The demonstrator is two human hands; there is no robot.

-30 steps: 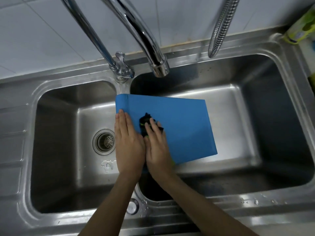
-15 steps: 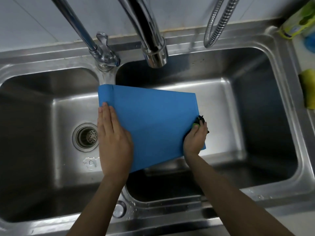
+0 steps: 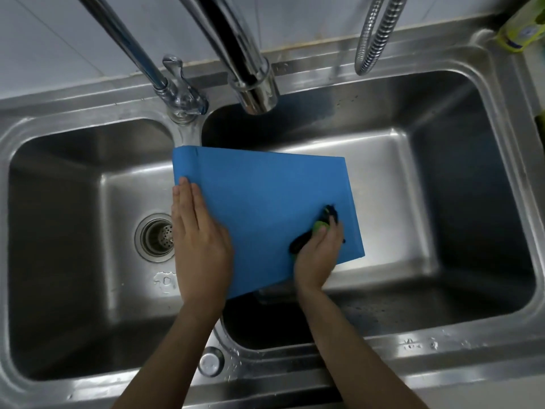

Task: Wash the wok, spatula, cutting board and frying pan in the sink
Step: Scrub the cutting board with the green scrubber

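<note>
Slip risk — cutting board [image 3: 265,208] bridges the sink [image 3: 59,290] divider, left hand [image 3: 197,240] flat, right hand [image 3: 317,255] pinching a scrubber [image 3: 320,225].

We can read no text anywhere in this view. The one thing that carries printing is the yellow-green bottle [image 3: 519,28] at the far right corner of the sink's rim; we see a pale label with a small blue mark on it, but the letters are too small and blurred for us to make out a word or a brand. We also find faint raised marks on the sink's front rim [image 3: 413,346], which we cannot tell apart from water drops.
</note>
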